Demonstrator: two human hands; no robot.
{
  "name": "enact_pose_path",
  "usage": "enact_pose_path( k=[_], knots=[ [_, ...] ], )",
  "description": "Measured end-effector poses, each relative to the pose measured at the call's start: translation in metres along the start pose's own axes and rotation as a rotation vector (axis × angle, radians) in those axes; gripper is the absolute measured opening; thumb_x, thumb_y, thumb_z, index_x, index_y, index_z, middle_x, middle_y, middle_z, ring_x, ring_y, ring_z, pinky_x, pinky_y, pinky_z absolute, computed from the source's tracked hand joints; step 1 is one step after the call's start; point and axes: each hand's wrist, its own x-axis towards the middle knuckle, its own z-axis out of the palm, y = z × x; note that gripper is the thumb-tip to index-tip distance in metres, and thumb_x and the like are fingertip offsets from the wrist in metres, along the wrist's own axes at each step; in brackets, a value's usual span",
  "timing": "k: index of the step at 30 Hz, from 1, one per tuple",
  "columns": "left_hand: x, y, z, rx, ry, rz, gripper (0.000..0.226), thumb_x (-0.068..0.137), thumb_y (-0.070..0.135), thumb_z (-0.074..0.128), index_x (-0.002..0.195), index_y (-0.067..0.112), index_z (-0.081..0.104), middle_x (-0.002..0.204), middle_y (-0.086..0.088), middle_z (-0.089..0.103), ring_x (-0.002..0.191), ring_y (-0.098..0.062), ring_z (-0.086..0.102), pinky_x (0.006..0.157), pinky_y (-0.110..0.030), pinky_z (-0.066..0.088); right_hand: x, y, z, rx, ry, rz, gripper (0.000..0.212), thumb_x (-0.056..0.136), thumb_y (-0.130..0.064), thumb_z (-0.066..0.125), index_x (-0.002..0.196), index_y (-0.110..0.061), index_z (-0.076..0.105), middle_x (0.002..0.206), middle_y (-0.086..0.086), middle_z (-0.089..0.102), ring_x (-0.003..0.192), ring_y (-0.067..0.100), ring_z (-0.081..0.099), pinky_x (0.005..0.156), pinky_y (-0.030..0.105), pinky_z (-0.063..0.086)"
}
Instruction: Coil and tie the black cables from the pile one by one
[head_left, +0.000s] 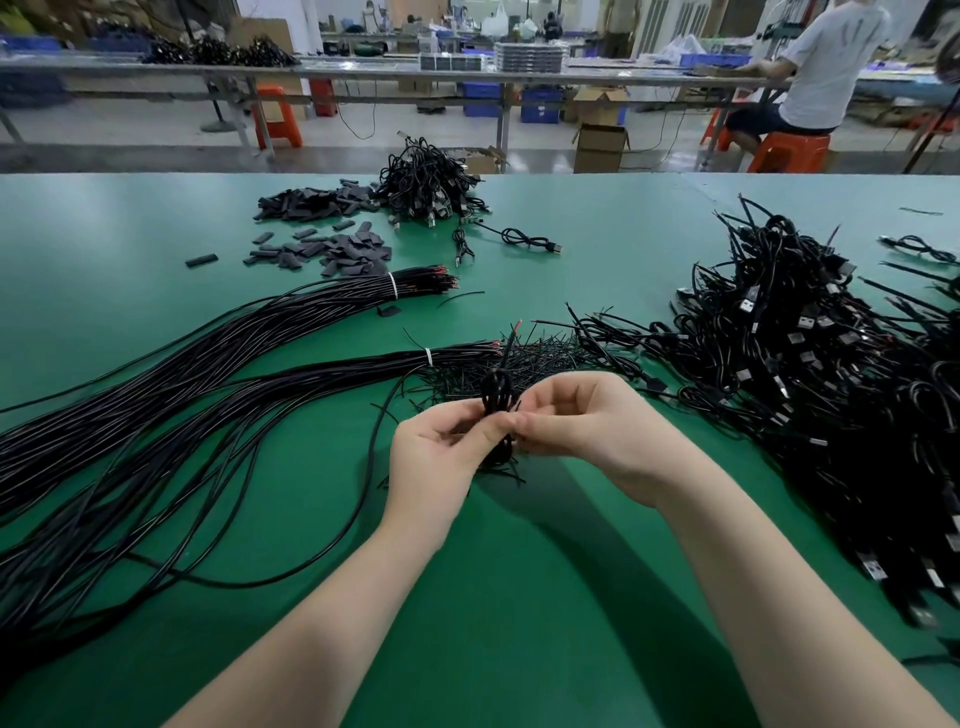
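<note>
A small black coiled cable (497, 396) stands upright between my two hands over the middle of the green table (519, 597). My left hand (441, 452) grips its lower part with curled fingers. My right hand (582, 415) pinches something thin and dark at the coil's waist, likely a tie. The cable's loose tail (363, 499) curves down to the left. Two long bundles of black cables (156, 395) bound with white ties lie on the left. A heap of short black tie wires (519, 358) lies just behind my hands.
A large pile of coiled black USB cables (810, 374) fills the right side. A smaller coiled pile (431, 182) and dark flat pieces (322, 223) sit at the far centre. Beyond the table a person (826, 67) sits on an orange stool.
</note>
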Motion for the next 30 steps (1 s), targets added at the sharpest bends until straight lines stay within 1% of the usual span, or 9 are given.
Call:
enact_pose_path(
  k=[3,5,7,9,12,14,16,20,30],
  knots=[
    [0.003,0.003,0.000,-0.112,0.048,-0.135,0.022,0.062,0.040,0.076,0.076,0.023,0.079,0.067,0.001,0.071,0.053,-0.011,0.064,0.056,-0.023,0.054,0.005,0.004,0.009,-0.609,0.164,-0.464,0.008,0.084,-0.005,0.070,0.078,-0.011,0.068,0.070,-0.005,0.063,0.066,0.008,0.055,0.067,0.028,0.047],
    [0.004,0.005,-0.001,-0.125,0.065,-0.201,0.028,0.061,0.046,0.074,0.075,0.022,0.078,0.063,0.003,0.066,0.050,-0.010,0.059,0.051,-0.021,0.051,0.007,0.008,0.015,-0.951,0.224,-0.764,0.005,0.082,0.000,0.067,0.084,-0.004,0.070,0.078,0.004,0.066,0.074,0.022,0.061,0.067,0.033,0.052],
    [0.005,0.005,-0.002,-0.138,0.084,-0.223,0.031,0.062,0.048,0.073,0.072,0.019,0.077,0.062,0.003,0.063,0.050,-0.011,0.057,0.050,-0.020,0.049,0.007,0.012,0.020,-1.025,0.248,-0.813,0.006,0.082,-0.001,0.068,0.087,-0.002,0.071,0.081,0.011,0.067,0.078,0.031,0.062,0.067,0.039,0.054],
    [0.006,0.004,-0.001,-0.163,0.122,-0.209,0.032,0.063,0.045,0.074,0.077,0.015,0.075,0.065,0.002,0.065,0.054,-0.011,0.059,0.053,-0.020,0.051,0.006,0.008,0.021,-0.803,0.302,-0.682,0.003,0.084,-0.012,0.070,0.083,-0.010,0.073,0.080,0.001,0.069,0.079,0.020,0.063,0.072,0.035,0.053],
    [0.007,0.002,-0.001,-0.189,0.139,-0.177,0.031,0.066,0.038,0.074,0.085,0.014,0.072,0.075,0.002,0.072,0.066,-0.012,0.067,0.064,-0.022,0.055,0.004,0.003,0.022,-0.487,0.437,-0.293,0.029,0.083,-0.045,0.069,0.070,-0.019,0.071,0.065,-0.012,0.068,0.064,0.003,0.060,0.063,0.017,0.047],
    [0.008,0.001,-0.003,-0.203,0.109,-0.167,0.026,0.065,0.034,0.074,0.083,0.016,0.072,0.078,0.000,0.073,0.071,-0.013,0.068,0.068,-0.023,0.055,0.002,0.002,0.023,-0.296,0.314,-0.029,0.042,0.082,-0.054,0.065,0.067,-0.015,0.070,0.063,-0.007,0.069,0.058,0.007,0.061,0.057,0.021,0.051],
    [0.008,0.000,-0.004,-0.193,0.071,-0.157,0.023,0.065,0.031,0.074,0.082,0.016,0.074,0.080,-0.001,0.074,0.073,-0.011,0.068,0.069,-0.021,0.054,0.000,0.004,0.027,-0.079,0.196,0.117,0.036,0.083,-0.049,0.068,0.067,-0.016,0.070,0.062,-0.004,0.069,0.055,0.008,0.060,0.051,0.021,0.049],
    [0.009,-0.001,-0.005,-0.203,0.054,-0.155,0.017,0.062,0.027,0.075,0.076,0.017,0.076,0.077,0.001,0.074,0.069,-0.007,0.067,0.066,-0.018,0.052,0.000,-0.001,0.024,0.118,0.142,0.215,0.025,0.080,-0.039,0.075,0.069,-0.017,0.069,0.067,-0.002,0.068,0.055,0.008,0.058,0.051,0.020,0.048],
    [0.008,-0.002,-0.005,-0.226,0.018,-0.136,0.014,0.055,0.017,0.080,0.068,0.019,0.076,0.075,0.000,0.074,0.071,-0.010,0.069,0.067,-0.019,0.054,-0.002,-0.004,0.018,0.150,0.145,0.260,0.011,0.082,-0.024,0.075,0.076,-0.015,0.073,0.066,-0.003,0.069,0.051,0.005,0.058,0.047,0.017,0.046]
  ],
)
